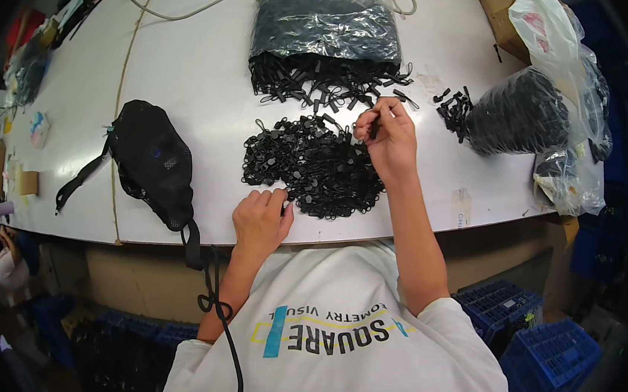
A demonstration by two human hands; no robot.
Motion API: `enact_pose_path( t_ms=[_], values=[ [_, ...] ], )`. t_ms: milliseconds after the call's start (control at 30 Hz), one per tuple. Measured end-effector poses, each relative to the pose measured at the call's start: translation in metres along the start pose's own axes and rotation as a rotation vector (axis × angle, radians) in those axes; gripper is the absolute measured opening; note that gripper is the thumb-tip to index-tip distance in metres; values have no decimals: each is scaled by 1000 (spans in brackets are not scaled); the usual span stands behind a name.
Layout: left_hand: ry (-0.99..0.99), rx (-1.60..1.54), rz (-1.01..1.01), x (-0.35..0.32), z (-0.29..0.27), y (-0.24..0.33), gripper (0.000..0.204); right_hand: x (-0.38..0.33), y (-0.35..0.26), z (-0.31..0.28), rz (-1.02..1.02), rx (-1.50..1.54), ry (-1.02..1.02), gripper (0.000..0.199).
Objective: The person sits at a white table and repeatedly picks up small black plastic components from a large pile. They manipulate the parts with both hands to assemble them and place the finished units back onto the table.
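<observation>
Right hand (pixel 390 139) was raised over the far-right edge of the loose heap of small black plastic parts (pixel 313 166), fingertips (pixel 371 125) pinched shut on one small black piece, which sat between thumb and forefinger just above the heap.

Left hand (pixel 261 217) lay on the white table (pixel 190 73) at the heap's near-left corner, fingers curled down and touching the outermost pieces. Couldn't tell if it actually gripped one.

Progress, judging from the layout only:
- Heap in front of the person was sizeable, so plenty had been pulled out.
- Clear bag of black strap-like parts (pixel 327 29), directly beyond the heap, looked mostly full, with parts spilling from its near mouth toward the heap.
- Second clear bag of black parts (pixel 523 113) at far right also looked full, a small spill (pixel 454 107) just left of it.
- No separate finished pile I could pick out, so done vs. untouched within the heap was not readable.

My read: early to mid run, most stock yet to be handled.

Elsewhere: black mesh pouch with strap (pixel 154 163) on the left, well apart from the heap; blue crates (pixel 533 342) on the floor at near right.
</observation>
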State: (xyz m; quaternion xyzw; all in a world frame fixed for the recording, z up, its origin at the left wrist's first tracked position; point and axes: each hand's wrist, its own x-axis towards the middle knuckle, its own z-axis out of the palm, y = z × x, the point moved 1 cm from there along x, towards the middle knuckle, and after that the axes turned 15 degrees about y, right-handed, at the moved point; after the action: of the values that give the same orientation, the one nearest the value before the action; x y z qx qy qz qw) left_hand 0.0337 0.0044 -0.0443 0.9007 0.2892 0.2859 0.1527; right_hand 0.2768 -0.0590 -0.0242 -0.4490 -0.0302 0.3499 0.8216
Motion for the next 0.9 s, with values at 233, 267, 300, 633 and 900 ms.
enact_pose_path(
  t_ms=[233, 267, 300, 633, 900],
  values=[
    [9, 8, -65, -3, -12, -3, 17, 15, 6, 21, -534, -1500, -164, 24],
    [10, 25, -56, -2, -13, -2, 17, 21, 19, 19, -827, -1611, -228, 27],
    [10, 41, -47, -2, -13, -2, 17, 27, 28, 13, -782, -1723, -276, 25],
    [-106, -108, -251, -1, -15, -12, 13, 33, 19, 27, -532, -1844, -493, 22],
    [-104, -629, -527, 17, -14, -1, 9, 21, 0, 16, -225, -750, -211, 8]
  ],
)
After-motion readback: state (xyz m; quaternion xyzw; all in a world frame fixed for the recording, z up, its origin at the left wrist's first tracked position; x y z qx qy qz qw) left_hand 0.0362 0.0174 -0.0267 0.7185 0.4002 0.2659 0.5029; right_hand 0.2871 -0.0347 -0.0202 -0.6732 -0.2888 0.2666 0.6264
